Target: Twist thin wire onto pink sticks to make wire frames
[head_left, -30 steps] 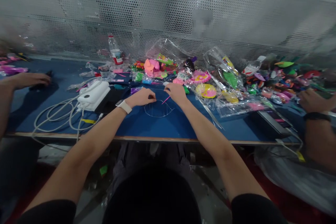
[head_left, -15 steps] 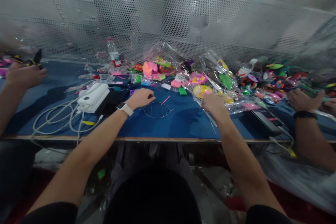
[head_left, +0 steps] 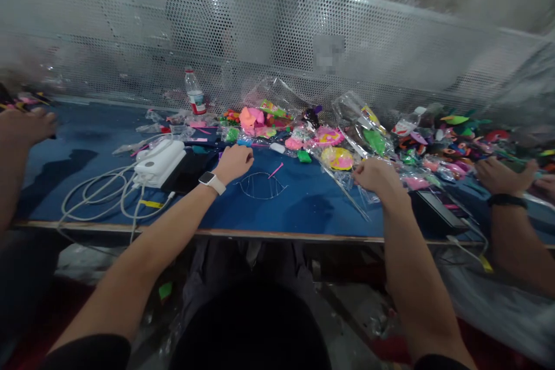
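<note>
My left hand (head_left: 235,163) is closed, fingers curled, low over the blue tabletop. Whatever its fingertips hold, if anything, is hidden. Just to its right lie a thin, pale, eye-shaped wire-like outline (head_left: 263,198) and a small pink stick (head_left: 276,170). My right hand (head_left: 376,178) is closed too, with thumb and fingers together at a sheet of clear plastic (head_left: 368,194). I cannot make out what is between them. Beside that hand, to the left, are a yellow and pink oval piece (head_left: 337,159) and a thin clear strip (head_left: 350,198).
Colourful small toys in clear bags (head_left: 255,121) line the back before a perforated metal screen (head_left: 295,29). A bottle (head_left: 196,93), a white power adapter (head_left: 159,162) with cables and a dark box (head_left: 437,211) stand around. Other people's hands (head_left: 500,176) (head_left: 26,127) are at both sides.
My right hand has moved right, off the yellow and pink piece, and the thin strip has shifted right. My left hand stays about where it was. A person's hand at left has moved left.
</note>
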The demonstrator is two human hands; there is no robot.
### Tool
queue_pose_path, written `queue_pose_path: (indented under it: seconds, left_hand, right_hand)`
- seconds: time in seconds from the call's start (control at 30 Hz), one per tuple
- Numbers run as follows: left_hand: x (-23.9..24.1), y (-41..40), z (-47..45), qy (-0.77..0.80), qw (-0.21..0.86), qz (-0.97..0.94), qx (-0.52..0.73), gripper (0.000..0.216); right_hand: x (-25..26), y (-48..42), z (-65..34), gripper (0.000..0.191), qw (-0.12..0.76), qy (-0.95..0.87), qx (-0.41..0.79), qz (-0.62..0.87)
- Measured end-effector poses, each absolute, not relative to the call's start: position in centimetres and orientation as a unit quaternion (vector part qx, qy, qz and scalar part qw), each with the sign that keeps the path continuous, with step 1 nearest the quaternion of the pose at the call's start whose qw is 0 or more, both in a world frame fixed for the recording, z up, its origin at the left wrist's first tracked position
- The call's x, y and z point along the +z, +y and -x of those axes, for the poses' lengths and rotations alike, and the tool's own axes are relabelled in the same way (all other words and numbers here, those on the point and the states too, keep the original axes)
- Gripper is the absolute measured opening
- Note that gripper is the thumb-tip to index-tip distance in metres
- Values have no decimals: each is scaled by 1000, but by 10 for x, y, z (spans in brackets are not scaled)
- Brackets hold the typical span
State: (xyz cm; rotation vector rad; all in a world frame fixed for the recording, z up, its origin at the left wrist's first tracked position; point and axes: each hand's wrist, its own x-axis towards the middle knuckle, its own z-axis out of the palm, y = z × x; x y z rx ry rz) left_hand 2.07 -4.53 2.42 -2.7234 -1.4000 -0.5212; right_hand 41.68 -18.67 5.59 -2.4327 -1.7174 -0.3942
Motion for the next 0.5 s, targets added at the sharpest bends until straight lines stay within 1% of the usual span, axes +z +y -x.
queue_pose_path:
  seconds: [0.03,0.1,0.2,0.27,0.3,0.4,0.43,0.5]
  left_hand:
    - [26,-45,-18,-470,27,865,-174,24]
    - [27,-44,-14,-504,43,843,-182,23]
    - [27,-41,-9,-530,43,829,-172,24]
    - [26,-38,-6,-532,38,829,-165,25]
    - [27,-36,-4,-535,37,828,-165,26]
    - [29,-27,7,-564,42,808,-166,30]
    - [30,-22,13,-582,42,796,-162,35]
    - [31,-13,26,-625,35,766,-144,53]
  right_hand:
    - [62,-191,-413,14,95,-575,-144,800]
    - [74,-197,-398,18,176,-611,-158,756]
    - [89,-192,-362,20,302,-660,-123,676]
    - [93,-180,-335,23,360,-684,-95,627]
    - [94,-171,-322,24,376,-704,-84,597]
    - [90,-141,-290,26,381,-755,-77,528]
    - [89,-131,-282,24,380,-763,-80,518]
    - [84,-111,-269,24,381,-771,-92,502]
